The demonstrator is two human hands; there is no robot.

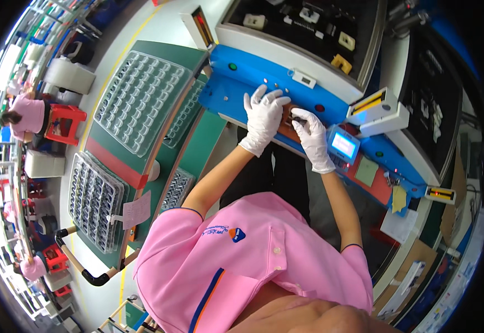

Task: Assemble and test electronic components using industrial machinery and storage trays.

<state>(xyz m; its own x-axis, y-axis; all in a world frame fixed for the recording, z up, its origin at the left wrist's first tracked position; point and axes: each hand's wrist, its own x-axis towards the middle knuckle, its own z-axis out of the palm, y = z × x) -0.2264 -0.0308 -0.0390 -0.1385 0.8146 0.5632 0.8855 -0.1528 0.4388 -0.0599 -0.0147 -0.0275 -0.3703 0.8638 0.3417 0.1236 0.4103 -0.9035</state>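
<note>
White gloves cover both of my hands at the blue front ledge (214, 91) of a machine. My left hand (263, 119) rests there with its fingers spread, close to a row of small buttons. No object shows in it. Just to its right lies a reddish-brown block (288, 130), partly covered by my hands. Over this block my right hand (312, 140) has thumb and forefinger pinched on a small dark part (297, 120). The fingers hide much of that part, and its exact kind is too small to make out.
Right of my hands stands a small control box with a lit screen (344, 144). A clear tray with empty pockets (142, 102) lies on the green bench to the left. Nearer, stacked trays (95, 202) hold dark parts. Light-sensor posts (198, 29) flank the machine. People sit far left.
</note>
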